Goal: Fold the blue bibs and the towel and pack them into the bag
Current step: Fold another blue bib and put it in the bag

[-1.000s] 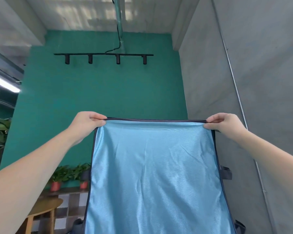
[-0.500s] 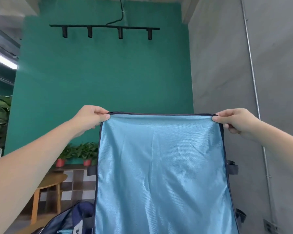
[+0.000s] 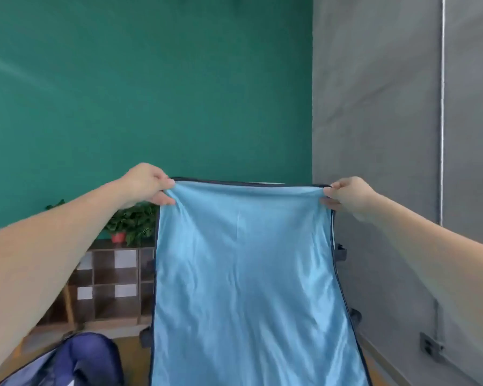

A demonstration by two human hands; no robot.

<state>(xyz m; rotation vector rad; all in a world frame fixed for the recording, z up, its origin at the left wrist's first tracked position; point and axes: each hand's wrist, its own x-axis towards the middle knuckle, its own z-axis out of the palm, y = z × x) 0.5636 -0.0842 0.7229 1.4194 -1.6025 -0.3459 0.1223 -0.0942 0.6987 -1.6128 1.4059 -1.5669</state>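
Held up in the air in front of the green wall (image 3: 151,93): a light blue bib (image 3: 246,274), pinched at its top left corner by the left hand (image 3: 147,183) and at its top right corner by the right hand (image 3: 349,195), fingers and thumb of each curled tight onto the cloth. Top edge stretched between the two grips with a slight sag, the rest hanging straight down below them. Shiny, softly creased, edged in dark navy trim; low at left, a dark blue bag (image 3: 78,360).
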